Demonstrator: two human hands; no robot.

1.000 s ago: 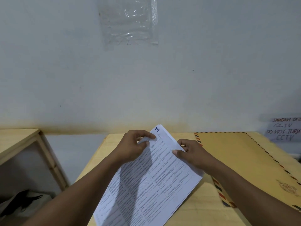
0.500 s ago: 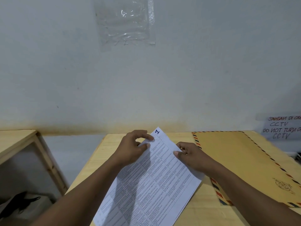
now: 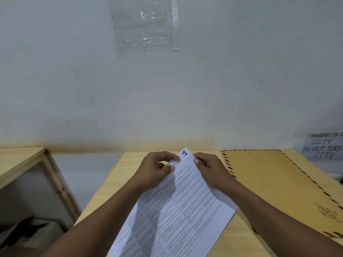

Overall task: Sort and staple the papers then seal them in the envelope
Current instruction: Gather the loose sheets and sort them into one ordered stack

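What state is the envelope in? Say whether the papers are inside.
Not inside. The envelope lies flat on the table; both hands hold the papers beside it.

"1" on papers [image 3: 178, 206]; "CCTV", "DO NOT TUR…" on wall sign [image 3: 323, 145]

White papers [image 3: 178, 210] printed in black grid with blue numeral, tan envelope [image 3: 274, 182] edged red-and-blue stripes, pale wood table [image 3: 118, 175]
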